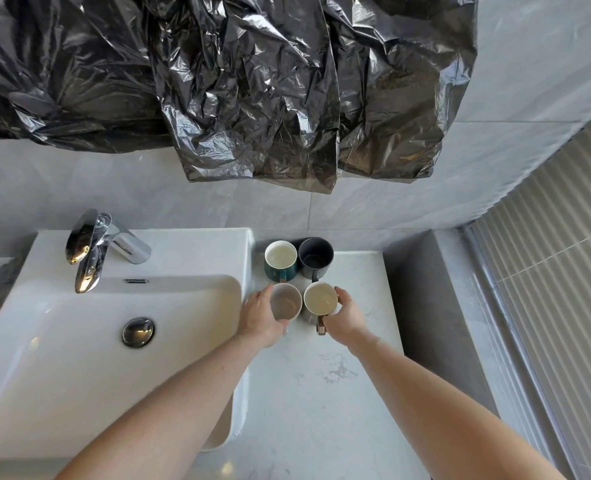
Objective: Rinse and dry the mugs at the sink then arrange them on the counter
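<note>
My left hand curled around the white mug; my right hand gripped the cream mug, hiding its side. Both stood touching on the counter, before a green mug and a dark mug.

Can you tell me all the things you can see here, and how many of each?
green mug: one, dark green with white inside, back row on the counter, nearest the sink
dark mug: one, dark grey, back row, right of the green mug
pale mug: one, front row left
cream mug: one, brown handle, front row right
counter: one, white marble
sink: one, white, left of counter
tap: one, chrome
plastic sheet: black, hanging above
left hand: grips the pale mug
right hand: grips the cream mug
</note>
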The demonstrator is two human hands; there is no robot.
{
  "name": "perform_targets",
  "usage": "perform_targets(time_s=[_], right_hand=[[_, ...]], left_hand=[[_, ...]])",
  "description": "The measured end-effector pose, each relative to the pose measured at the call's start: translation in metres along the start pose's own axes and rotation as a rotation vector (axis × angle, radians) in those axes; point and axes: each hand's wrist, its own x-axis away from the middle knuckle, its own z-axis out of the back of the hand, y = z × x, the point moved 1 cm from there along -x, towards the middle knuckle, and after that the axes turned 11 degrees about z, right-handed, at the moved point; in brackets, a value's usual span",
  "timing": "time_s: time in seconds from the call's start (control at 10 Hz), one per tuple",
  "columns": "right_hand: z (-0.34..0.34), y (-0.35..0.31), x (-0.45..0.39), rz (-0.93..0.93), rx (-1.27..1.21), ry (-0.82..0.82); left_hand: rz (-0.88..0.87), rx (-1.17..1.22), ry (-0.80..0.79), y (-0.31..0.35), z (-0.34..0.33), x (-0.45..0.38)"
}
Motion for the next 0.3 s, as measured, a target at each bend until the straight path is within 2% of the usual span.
perform_targets(time_s=[0.3], right_hand=[[0.004, -0.008, 0.013, 0.053, 0.249, -0.021]], left_hand=[[0.0, 0.046, 0.021, 0.004, 0.011, 0.017]])
